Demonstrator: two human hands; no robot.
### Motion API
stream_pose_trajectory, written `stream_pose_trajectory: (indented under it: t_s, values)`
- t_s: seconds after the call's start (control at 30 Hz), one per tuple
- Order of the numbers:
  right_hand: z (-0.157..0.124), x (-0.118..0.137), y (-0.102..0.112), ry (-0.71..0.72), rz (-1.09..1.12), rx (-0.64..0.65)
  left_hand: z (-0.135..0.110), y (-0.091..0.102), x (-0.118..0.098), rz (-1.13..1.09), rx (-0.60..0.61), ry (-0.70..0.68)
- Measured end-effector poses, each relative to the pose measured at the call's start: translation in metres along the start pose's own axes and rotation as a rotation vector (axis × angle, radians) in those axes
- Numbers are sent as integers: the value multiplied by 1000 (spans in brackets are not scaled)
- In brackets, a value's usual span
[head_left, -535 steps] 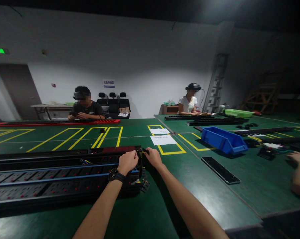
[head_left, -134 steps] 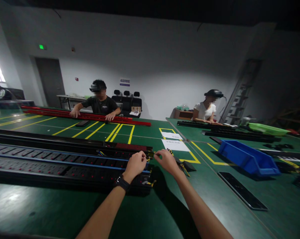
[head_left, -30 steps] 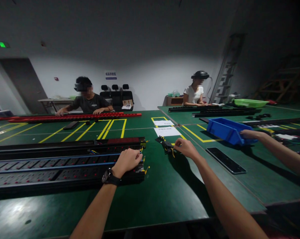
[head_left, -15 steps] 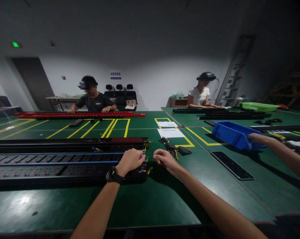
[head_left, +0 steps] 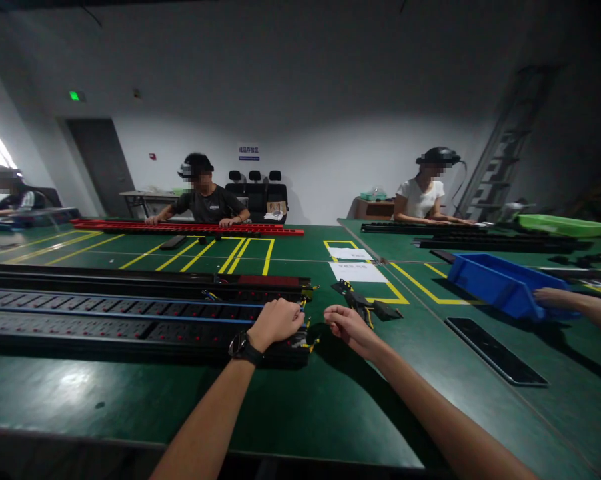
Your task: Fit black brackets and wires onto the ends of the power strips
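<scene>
The green table (head_left: pixel 155 400) fills the lower part of the frame, with yellow lines marked across its top. Long black strips (head_left: pixel 100 331) lie on it side by side, running from the left edge to the centre, with rows of red dots and blue lines along their length. Behind them, a person in a dark shirt (head_left: pixel 213 200) sits at upper left, both hands on a long red strip (head_left: pixel 280 231). At right of centre is a blue bin (head_left: pixel 495 293), and another person's hand (head_left: pixel 553 297) reaches to its right end. A dark phone (head_left: pixel 495 350) lies flat below the bin.

The left hand (head_left: pixel 276 323) rests over the right end of the black strips, its fingers curled down; whether they grip anything is hidden. The right hand (head_left: pixel 354 332) is just right of that end, thumb and fingertips drawn close together; any small thing between them is too small to tell. Beyond it lie a white sheet (head_left: pixel 359 272) and, nearer, a black piece (head_left: pixel 358 301) with yellow wires. A dark watch (head_left: pixel 238 344) is on the left wrist. Small yellow wire ends (head_left: pixel 314 345) stick out from the black strips.
</scene>
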State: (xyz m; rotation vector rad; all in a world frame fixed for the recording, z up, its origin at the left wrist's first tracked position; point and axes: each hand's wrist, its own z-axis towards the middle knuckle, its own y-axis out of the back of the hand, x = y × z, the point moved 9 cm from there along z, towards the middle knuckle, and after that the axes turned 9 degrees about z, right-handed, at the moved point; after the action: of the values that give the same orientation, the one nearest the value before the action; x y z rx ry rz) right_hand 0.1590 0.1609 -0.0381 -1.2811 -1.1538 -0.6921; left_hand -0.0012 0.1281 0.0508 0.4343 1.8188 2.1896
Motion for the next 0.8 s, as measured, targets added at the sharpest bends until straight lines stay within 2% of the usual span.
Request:
stream_pose_trajectory:
  t_s: [0.8]
  values:
    - [-3, 4, -6, 39, -62, 29, 2, 0, -1, 10, -15, -12]
